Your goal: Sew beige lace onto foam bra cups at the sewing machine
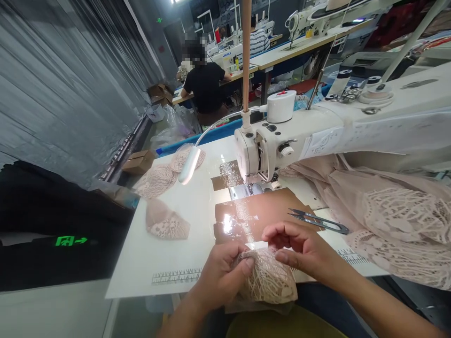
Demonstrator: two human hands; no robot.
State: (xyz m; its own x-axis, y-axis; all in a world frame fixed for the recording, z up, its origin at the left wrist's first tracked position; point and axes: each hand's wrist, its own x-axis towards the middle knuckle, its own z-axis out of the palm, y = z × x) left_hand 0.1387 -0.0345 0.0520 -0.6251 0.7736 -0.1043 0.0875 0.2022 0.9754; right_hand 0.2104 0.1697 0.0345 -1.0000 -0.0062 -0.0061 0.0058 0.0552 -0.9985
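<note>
My left hand [220,274] and my right hand [299,249] are both closed on a beige lace piece [268,281] at the near edge of the white sewing table [169,253]. The left thumb presses its top left side. The right fingers pinch its upper right edge. Just beyond them lies a glossy brown sheet [253,213] under the needle area of the white sewing machine [278,145]. Thread snips [319,220] rest on the table right of that sheet, a little beyond my right hand.
Three more lace pieces [165,220] lie on the left of the table by a gooseneck lamp [190,164]. A heap of beige lace fabric [391,216] fills the right side. A person in black sits at a far table. Cardboard boxes [139,162] stand along the left wall.
</note>
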